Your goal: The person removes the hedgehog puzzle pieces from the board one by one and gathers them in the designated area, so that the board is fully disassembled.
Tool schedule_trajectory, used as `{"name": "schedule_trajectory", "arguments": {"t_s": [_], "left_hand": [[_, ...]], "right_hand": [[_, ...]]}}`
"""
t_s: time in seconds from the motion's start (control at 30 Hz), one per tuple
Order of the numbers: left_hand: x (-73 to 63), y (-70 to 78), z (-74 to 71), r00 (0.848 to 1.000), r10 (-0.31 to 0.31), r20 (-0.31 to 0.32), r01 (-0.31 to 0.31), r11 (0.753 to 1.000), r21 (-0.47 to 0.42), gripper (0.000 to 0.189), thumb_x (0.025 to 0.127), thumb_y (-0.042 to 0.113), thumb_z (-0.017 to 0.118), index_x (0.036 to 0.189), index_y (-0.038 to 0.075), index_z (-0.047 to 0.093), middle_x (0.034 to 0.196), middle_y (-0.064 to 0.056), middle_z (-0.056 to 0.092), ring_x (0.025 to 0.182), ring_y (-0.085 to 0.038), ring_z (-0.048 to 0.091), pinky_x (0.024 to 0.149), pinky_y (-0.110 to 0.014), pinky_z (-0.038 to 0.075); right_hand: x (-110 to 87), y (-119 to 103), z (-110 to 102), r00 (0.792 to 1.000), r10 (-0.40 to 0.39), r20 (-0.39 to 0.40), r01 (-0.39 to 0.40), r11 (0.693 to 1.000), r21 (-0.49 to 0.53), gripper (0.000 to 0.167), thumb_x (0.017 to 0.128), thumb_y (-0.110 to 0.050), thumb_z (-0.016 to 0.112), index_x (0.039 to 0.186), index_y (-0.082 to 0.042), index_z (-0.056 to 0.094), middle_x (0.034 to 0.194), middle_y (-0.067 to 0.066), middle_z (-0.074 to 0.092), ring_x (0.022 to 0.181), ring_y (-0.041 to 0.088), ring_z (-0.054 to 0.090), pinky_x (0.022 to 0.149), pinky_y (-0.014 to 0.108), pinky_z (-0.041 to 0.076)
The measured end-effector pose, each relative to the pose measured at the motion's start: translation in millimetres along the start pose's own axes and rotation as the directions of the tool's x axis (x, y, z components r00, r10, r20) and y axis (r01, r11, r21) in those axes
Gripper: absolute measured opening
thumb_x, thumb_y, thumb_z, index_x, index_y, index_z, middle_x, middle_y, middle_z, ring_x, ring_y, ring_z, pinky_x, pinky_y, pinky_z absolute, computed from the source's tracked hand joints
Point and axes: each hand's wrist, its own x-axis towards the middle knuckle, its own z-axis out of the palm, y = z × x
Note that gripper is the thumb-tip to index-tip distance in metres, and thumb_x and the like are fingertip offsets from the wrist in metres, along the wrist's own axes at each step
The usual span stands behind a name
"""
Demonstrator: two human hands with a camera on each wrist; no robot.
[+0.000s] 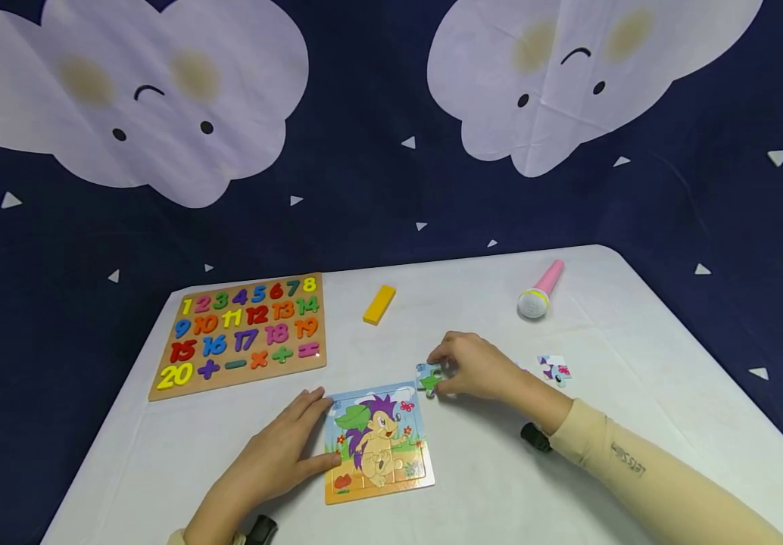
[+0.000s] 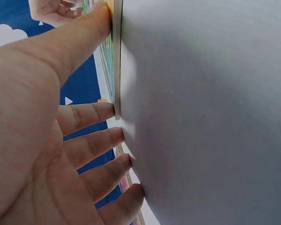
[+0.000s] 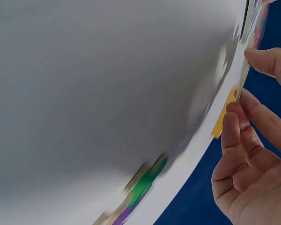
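A square hedgehog jigsaw puzzle (image 1: pixel 379 443) lies flat on the table, its picture area looking filled. My left hand (image 1: pixel 276 452) rests along its left side, thumb on the lower part of that edge and index fingertip by the upper corner. In the left wrist view the fingers of that hand (image 2: pixel 91 140) are spread, their tips at the tabletop. Just off the puzzle's upper right corner, my right hand (image 1: pixel 476 367) pinches a blue and green puzzle piece (image 1: pixel 428 378) between thumb and fingers. The right wrist view shows this piece (image 3: pixel 243 79) edge-on.
Another puzzle piece (image 1: pixel 555 369) lies right of my right wrist, which partly hides something purple beside it. A number board (image 1: pixel 241 333) lies at the left, a yellow block (image 1: pixel 379 304) at the back middle, and a pink toy microphone (image 1: pixel 540 291) at the back right.
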Motion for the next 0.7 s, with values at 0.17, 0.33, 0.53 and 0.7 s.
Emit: {"name": "schedule_trajectory", "arguments": {"t_s": [0.17, 0.33, 0.53, 0.7], "left_hand": [[0.4, 0.3, -0.5, 1.000, -0.006, 0.005, 0.006, 1.000, 0.002, 0.091, 0.086, 0.058, 0.085, 0.158, 0.012, 0.053, 0.172, -0.012, 0.041, 0.161, -0.041, 0.035, 0.123, -0.064, 0.042], [0.7, 0.2, -0.7, 1.000, -0.019, 0.015, 0.019, 1.000, -0.001, 0.092, 0.086, 0.060, 0.085, 0.158, 0.013, 0.052, 0.172, -0.012, 0.041, 0.162, -0.040, 0.035, 0.123, -0.065, 0.041], [0.6, 0.4, -0.8, 1.000, -0.023, 0.013, 0.023, 1.000, 0.002, 0.092, 0.086, 0.060, 0.085, 0.158, 0.013, 0.052, 0.172, -0.012, 0.041, 0.161, -0.040, 0.035, 0.123, -0.064, 0.041], [0.6, 0.4, -0.7, 1.000, -0.023, 0.015, 0.023, 1.000, 0.006, 0.092, 0.086, 0.059, 0.085, 0.158, 0.013, 0.053, 0.172, -0.012, 0.041, 0.162, -0.040, 0.035, 0.123, -0.064, 0.041]], "right_hand": [[-6.9, 12.0, -5.7, 1.000, 0.008, 0.004, -0.008, 1.000, -0.006, 0.043, 0.074, -0.018, 0.095, 0.114, -0.009, 0.083, 0.100, -0.001, 0.073, 0.088, 0.014, 0.061, 0.082, 0.031, 0.054], [-11.7, 20.9, -7.2, 1.000, -0.008, 0.001, 0.008, 1.000, -0.007, 0.041, 0.073, -0.015, 0.096, 0.112, -0.009, 0.084, 0.100, -0.001, 0.074, 0.087, 0.011, 0.061, 0.081, 0.029, 0.055], [-15.4, 27.4, -9.8, 1.000, -0.025, -0.009, 0.025, 1.000, -0.007, 0.040, 0.073, -0.013, 0.095, 0.111, -0.011, 0.084, 0.100, -0.002, 0.074, 0.087, 0.011, 0.061, 0.079, 0.028, 0.053], [-16.5, 30.8, -10.4, 0.999, -0.033, -0.007, 0.033, 0.999, -0.008, 0.038, 0.074, -0.013, 0.095, 0.111, -0.011, 0.084, 0.101, -0.002, 0.074, 0.087, 0.011, 0.061, 0.079, 0.027, 0.053]]}}
